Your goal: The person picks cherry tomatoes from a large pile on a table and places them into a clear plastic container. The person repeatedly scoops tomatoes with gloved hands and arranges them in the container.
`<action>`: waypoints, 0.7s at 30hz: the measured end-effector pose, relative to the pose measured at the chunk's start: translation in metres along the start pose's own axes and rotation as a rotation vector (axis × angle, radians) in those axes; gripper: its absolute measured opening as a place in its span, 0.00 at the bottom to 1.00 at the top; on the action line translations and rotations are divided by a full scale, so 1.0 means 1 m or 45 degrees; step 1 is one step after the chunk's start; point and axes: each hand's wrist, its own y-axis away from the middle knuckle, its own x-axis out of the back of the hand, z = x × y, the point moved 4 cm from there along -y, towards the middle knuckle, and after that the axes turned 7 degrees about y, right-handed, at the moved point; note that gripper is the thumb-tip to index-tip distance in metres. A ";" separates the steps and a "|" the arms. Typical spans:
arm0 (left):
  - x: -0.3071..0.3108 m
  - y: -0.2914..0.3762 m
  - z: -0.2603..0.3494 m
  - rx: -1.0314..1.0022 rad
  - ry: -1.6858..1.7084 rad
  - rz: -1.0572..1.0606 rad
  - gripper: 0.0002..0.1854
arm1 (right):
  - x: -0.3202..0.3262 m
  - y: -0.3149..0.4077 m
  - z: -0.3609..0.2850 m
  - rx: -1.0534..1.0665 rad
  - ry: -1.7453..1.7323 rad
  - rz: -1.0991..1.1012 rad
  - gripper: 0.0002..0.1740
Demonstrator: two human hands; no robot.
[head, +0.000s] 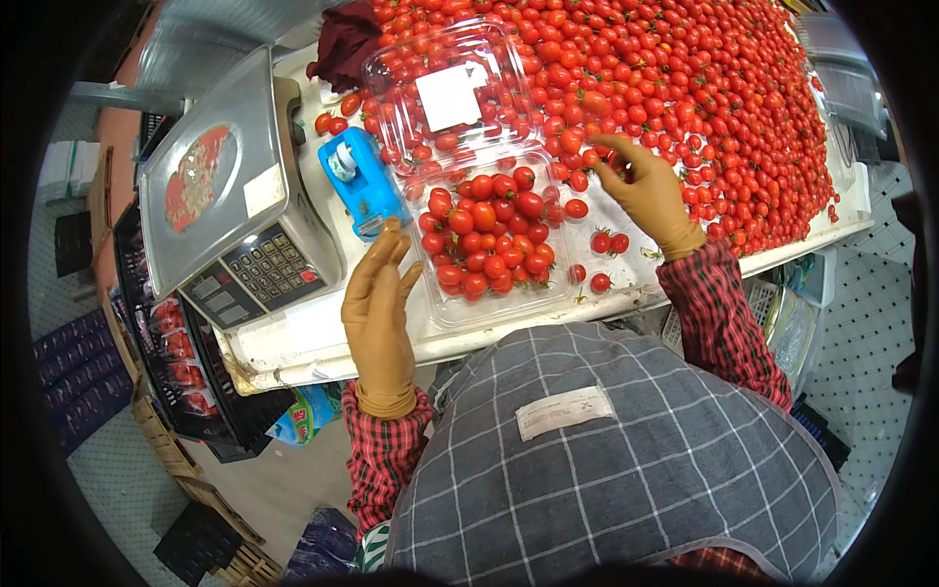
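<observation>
My left hand [379,323], in a tan rubber glove, is raised at the left of a clear plastic clamshell box [447,312]. Its fingertips overlap the front end of a blue tape dispenser [367,183], with the thumb apart and nothing visible in the grasp; contact cannot be told. Cherry tomatoes [484,242] are heaped in the box's base, and its lid [389,121], bearing a white label [449,97], lies folded back. My right hand [649,194], gloved alike, is over the near edge of a large tomato pile [704,81], thumb and forefinger spread.
A weighing scale [242,183] with a keypad stands on the white table [308,323] at left. Several loose tomatoes [601,282] lie near the table's front edge. Black crates [213,367] with packed tomatoes are low at left. Dark red cloth [348,44] lies behind the dispenser.
</observation>
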 end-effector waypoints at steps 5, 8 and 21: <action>0.002 0.008 -0.009 0.008 0.049 0.098 0.18 | -0.027 0.008 0.021 0.179 0.359 -0.179 0.12; -0.004 0.010 -0.012 0.037 0.084 0.096 0.18 | -0.032 0.009 0.030 0.254 0.523 -0.151 0.10; -0.061 -0.023 -0.036 -0.460 -2.057 -0.113 0.12 | -0.004 0.018 0.015 0.047 -0.130 -0.152 0.12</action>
